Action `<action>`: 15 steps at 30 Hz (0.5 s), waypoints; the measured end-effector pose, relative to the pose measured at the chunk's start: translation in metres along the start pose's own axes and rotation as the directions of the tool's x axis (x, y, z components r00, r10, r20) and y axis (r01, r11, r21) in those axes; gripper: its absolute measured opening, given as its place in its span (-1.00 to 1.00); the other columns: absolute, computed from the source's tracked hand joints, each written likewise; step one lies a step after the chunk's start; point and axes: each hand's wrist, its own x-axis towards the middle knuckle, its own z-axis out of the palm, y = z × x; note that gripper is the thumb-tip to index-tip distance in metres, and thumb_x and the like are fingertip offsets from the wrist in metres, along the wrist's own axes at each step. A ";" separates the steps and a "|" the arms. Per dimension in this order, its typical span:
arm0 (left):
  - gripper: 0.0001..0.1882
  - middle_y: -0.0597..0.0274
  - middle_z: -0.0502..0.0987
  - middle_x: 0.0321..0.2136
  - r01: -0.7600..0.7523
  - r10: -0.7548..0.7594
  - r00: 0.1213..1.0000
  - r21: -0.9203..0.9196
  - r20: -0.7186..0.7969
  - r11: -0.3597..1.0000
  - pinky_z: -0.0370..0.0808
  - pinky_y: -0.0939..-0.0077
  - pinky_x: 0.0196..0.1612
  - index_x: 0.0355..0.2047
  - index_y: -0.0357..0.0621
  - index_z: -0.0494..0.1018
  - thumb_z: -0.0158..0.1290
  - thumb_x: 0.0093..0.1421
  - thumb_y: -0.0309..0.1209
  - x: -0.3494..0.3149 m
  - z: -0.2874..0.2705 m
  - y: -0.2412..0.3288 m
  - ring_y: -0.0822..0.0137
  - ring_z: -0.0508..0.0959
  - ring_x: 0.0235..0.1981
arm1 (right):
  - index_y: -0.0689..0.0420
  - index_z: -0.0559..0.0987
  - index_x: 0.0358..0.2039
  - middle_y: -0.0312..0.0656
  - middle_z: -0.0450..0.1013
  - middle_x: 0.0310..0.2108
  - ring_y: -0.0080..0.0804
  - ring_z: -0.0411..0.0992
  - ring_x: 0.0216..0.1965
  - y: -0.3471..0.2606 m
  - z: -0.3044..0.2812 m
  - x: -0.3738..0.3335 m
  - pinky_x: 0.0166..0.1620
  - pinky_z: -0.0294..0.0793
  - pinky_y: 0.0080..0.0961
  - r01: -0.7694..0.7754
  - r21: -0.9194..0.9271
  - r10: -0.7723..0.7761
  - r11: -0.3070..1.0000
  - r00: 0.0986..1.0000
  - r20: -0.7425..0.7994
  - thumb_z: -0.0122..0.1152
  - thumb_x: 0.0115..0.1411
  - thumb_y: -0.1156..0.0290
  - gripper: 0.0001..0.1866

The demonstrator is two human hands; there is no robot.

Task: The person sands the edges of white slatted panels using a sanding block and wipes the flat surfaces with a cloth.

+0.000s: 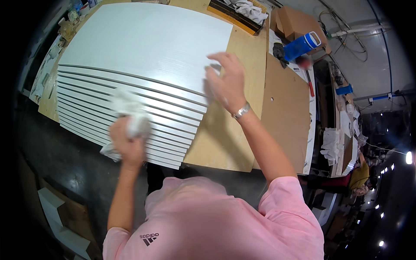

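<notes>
My left hand (127, 141) is closed around a crumpled white cloth (129, 106), blurred by motion, over a stack of white panels. The top white panel (151, 37) is broad and smooth. Toward me, the near edges of several white panels (130, 104) show as stepped strips with dark gaps between them. Above the right edge of the stack hovers my right hand (227, 82), its fingers apart and nothing in them. A metal watch band (241, 111) circles that wrist.
The panels lie on a light wooden table (229, 143). Brown board (286, 112) extends to the right, with a blue bottle (301, 46) and a cardboard box (299, 24) beyond. A long box with white cloths (238, 15) stands at the back. Another person (359, 177) is far right.
</notes>
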 end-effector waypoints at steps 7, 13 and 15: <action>-0.84 0.15 0.51 -0.34 -0.254 0.218 0.936 0.102 0.277 0.962 0.29 0.07 -0.28 -0.39 -0.04 0.51 0.23 0.03 -0.35 0.024 -0.012 -0.101 0.08 0.51 -0.29 | 0.19 0.56 -0.06 0.11 0.41 0.03 0.06 0.31 0.10 -0.017 0.087 0.054 0.22 0.29 -0.15 0.268 -0.201 -0.217 0.942 0.945 0.243 0.22 0.16 0.19 -0.58; -0.64 -0.12 0.48 -0.17 0.524 -0.315 0.844 0.543 -0.434 0.656 0.39 0.09 -0.06 -0.07 -0.34 0.46 0.13 0.28 -0.28 0.098 -0.144 -0.238 -0.14 0.47 -0.10 | 0.21 0.52 0.01 0.09 0.39 0.06 0.04 0.32 0.07 -0.039 0.083 0.058 0.19 0.29 -0.14 0.237 -0.242 -0.144 0.941 0.926 0.348 0.18 0.16 0.26 -0.56; -0.47 -0.20 0.44 0.10 0.504 -0.412 0.837 0.213 -0.359 0.837 0.28 0.26 0.27 0.19 -0.40 0.34 0.13 0.30 -0.34 0.088 -0.084 -0.176 -0.11 0.41 0.18 | 0.22 0.51 0.05 0.09 0.39 0.07 0.05 0.31 0.07 -0.033 0.081 0.057 0.20 0.29 -0.13 0.234 -0.286 -0.131 0.929 0.933 0.336 0.18 0.15 0.28 -0.53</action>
